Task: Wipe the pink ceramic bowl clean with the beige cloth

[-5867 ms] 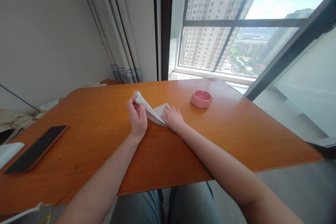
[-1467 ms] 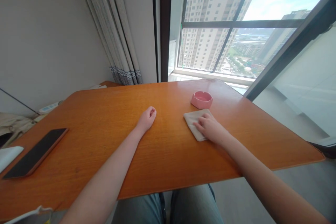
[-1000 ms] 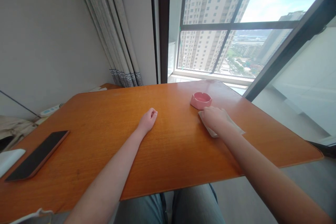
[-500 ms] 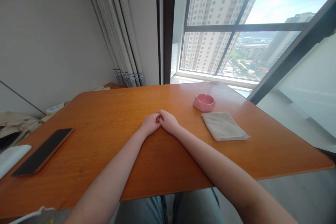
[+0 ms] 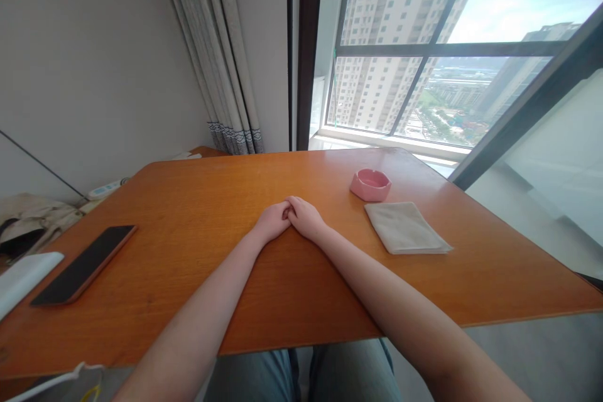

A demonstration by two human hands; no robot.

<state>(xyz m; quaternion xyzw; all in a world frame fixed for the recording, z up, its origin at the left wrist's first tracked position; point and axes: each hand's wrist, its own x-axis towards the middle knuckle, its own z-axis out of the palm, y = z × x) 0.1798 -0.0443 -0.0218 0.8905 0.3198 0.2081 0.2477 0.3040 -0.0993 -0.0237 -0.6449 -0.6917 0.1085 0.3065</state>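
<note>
My left hand (image 5: pixel 272 222) and my right hand (image 5: pixel 305 217) rest together on the wooden table (image 5: pixel 207 201), fingers curled in and touching each other. Both are closed, and no object shows in either one. A folded light-grey cloth (image 5: pixel 406 229) lies to the right of my right hand, apart from it. Just behind the cloth sits a pink ashtray (image 5: pixel 370 185) with angular sides. The fingertips are partly hidden where the hands meet.
A long dark tablet-like slab (image 5: pixel 85 265) with a reddish edge lies on the left, beside a white object (image 5: pixel 28 276) of unclear kind. Crumpled beige fabric (image 5: pixel 42 217) and a white power strip (image 5: pixel 106 190) are past the left edge. Behind stand a curtain (image 5: pixel 214 50) and a large window.
The view has shifted slightly, so things appear a little further right. My hands stay together in the same pose, and the objects on the table have not moved.
</note>
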